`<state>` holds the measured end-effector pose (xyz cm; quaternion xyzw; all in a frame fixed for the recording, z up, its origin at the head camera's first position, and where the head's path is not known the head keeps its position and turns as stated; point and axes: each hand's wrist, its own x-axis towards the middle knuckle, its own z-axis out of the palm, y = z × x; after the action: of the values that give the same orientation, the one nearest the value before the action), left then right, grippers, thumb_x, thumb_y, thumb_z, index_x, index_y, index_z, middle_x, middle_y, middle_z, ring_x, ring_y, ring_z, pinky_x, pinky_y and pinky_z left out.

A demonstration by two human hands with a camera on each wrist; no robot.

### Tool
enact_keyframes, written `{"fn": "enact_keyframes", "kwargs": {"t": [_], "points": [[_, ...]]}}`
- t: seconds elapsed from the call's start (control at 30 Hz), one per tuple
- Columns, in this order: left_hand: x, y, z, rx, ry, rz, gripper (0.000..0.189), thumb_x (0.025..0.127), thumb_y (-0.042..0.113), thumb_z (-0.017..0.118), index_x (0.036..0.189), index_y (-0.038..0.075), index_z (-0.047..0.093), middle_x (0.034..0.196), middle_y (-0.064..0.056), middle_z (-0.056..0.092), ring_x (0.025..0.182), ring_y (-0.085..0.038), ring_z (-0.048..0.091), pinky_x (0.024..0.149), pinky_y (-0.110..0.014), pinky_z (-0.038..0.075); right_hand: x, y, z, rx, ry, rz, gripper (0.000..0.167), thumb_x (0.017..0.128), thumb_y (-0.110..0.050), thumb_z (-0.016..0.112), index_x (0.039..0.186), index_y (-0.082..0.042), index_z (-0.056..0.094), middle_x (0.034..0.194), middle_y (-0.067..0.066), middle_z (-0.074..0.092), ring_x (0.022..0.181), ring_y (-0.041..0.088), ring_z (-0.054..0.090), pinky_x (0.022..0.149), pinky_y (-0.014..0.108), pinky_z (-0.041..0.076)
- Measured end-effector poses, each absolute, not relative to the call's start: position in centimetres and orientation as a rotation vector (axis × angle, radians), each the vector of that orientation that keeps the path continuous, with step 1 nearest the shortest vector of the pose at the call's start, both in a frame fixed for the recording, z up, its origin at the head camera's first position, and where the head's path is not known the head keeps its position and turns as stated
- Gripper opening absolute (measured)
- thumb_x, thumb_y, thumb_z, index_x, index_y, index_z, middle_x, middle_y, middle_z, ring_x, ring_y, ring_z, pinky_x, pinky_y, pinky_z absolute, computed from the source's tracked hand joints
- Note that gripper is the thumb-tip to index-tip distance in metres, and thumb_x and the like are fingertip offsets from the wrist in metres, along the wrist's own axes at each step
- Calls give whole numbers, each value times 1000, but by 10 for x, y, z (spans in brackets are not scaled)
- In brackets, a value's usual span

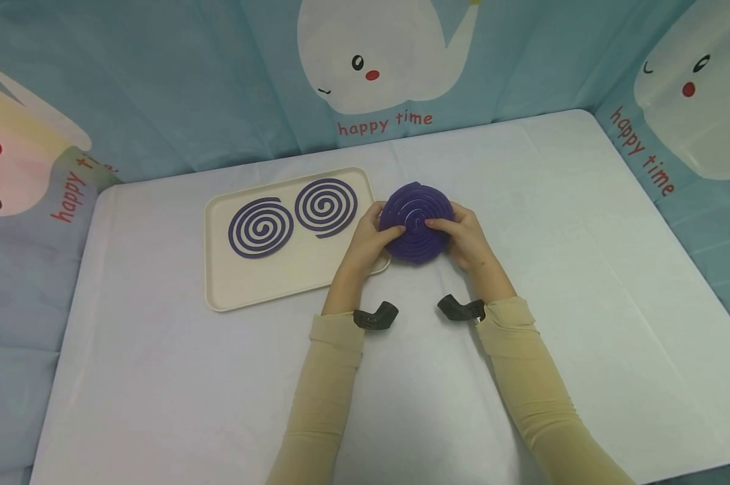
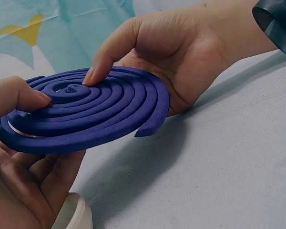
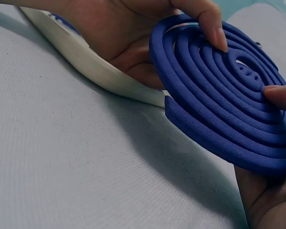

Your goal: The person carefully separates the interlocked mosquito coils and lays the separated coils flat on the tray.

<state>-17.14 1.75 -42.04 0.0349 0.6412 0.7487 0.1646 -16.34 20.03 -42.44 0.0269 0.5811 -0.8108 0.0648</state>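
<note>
A purple-blue mosquito coil, its turns packed close like two nested spirals, is held above the table just right of the tray. My left hand grips its left side, thumb on top near the centre and fingers underneath. On the other side my right hand pinches it the same way, its thumb also by the centre. Both wrist views show the coil tilted, with a loose outer end and its shadow on the cloth below. Two single coils, a left one and a right one, lie on the cream tray.
White cloth covers the table. Behind and beside it hangs a light-blue curtain printed with whales. A dark wrist-camera mount sits on the left wrist and another mount on the right.
</note>
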Motion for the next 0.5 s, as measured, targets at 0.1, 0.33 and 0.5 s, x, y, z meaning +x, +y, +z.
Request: {"fn": "enact_keyframes", "kwargs": {"t": [0.1, 0.33, 0.5], "points": [[-172, 17, -420, 112, 1840, 2114, 47, 81, -5, 61, 126, -2, 46, 123, -22, 57, 112, -32, 57, 95, -32, 47, -163, 201, -424, 85, 1716, -2465, 33, 80, 13, 56, 98, -12, 66, 96, -1, 68, 92, 14, 63, 83, 25, 52], [-172, 18, -421, 176, 1863, 2091, 50, 83, -4, 61, 129, -3, 43, 127, -22, 54, 118, -32, 53, 99, -32, 43, -164, 202, -425, 120, 1662, -2486, 33, 81, 14, 54, 97, -12, 66, 98, 0, 68, 94, 15, 62, 84, 25, 52], [-172, 18, -422, 212, 1856, 2110, 54, 84, -5, 58, 134, -4, 40, 134, -20, 49, 127, -28, 45, 106, -27, 35, -164, 205, -426, 111, 1586, -2490, 34, 82, 14, 50, 93, -12, 69, 99, 2, 67, 95, 16, 62, 86, 26, 51]]}}
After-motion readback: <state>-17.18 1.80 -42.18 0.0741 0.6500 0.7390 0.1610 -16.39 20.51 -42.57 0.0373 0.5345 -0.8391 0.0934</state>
